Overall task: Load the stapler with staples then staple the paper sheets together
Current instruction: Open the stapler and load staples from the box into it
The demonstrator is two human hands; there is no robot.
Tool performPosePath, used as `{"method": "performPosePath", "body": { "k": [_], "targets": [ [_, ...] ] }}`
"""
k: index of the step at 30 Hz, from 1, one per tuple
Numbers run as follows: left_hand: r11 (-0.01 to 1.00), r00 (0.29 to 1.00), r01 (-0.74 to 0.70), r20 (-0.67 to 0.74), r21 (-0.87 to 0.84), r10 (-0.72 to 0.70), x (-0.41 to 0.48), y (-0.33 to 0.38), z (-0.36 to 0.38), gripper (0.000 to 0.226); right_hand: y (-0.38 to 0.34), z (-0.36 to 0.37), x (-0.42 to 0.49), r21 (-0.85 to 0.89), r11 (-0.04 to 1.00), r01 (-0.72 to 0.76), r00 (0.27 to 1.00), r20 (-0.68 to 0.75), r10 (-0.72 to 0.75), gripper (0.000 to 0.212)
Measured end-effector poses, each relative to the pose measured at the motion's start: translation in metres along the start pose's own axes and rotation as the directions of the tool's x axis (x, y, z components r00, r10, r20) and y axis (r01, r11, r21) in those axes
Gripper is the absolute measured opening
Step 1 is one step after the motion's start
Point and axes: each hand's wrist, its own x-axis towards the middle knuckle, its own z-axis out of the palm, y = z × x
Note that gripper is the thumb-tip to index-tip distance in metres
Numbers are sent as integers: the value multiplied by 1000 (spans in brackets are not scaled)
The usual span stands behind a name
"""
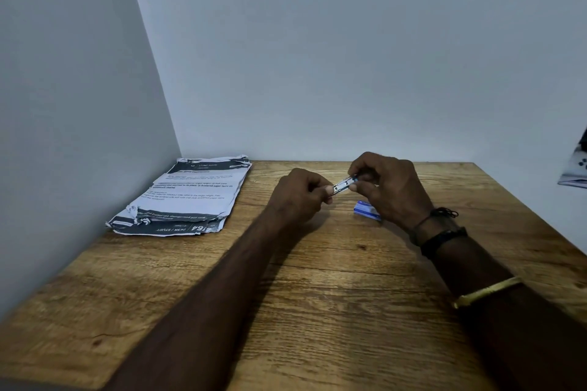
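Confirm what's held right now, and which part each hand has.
The small stapler, held above the table by both hands: left hand pinches its near end, right hand its far end.

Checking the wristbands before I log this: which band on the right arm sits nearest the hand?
The thin black cord bracelet, knotted at the wrist. The wider black band comes next, and the gold bangle sits farthest up the forearm.

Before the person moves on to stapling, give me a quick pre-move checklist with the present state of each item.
1. Stapler gripped by left hand and right hand: ok.
2. Staples seated inside: cannot tell, too small.
3. Stapler closed: cannot tell, fingers cover it.
4. Blue staple box within reach beside right hand: ok.
5. Paper sheets squared for stapling: not ok, edges crumpled and uneven.
6. Sheets under the stapler: not ok, they lie apart at the table corner.
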Motion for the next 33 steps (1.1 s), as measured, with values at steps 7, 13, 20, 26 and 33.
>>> {"method": "performPosePath", "body": {
  "k": [7,13,20,26,33],
  "targets": [
    [969,984,58,-148,-241,-95,0,1,-3,19,-2,4,-1,56,998,-26,1000,-4,27,43],
    [781,944,198,-98,-592,-314,0,1,-8,16,-9,18,-8,-12,997,77,984,159,-74,56],
    [638,906,294,-5,-712,-424,2,-1,-5,13,-11,27,-9,14,976,215,939,273,-211,47],
    [573,912,345,122,-744,-391,-1,4,-3,25,-8,27,-8,59,985,161,975,146,-168,16],
    [568,933,357,256,-741,-254,-3,15,2,63,-8,21,-2,349,924,-160,987,65,146,46]
  ]
}}
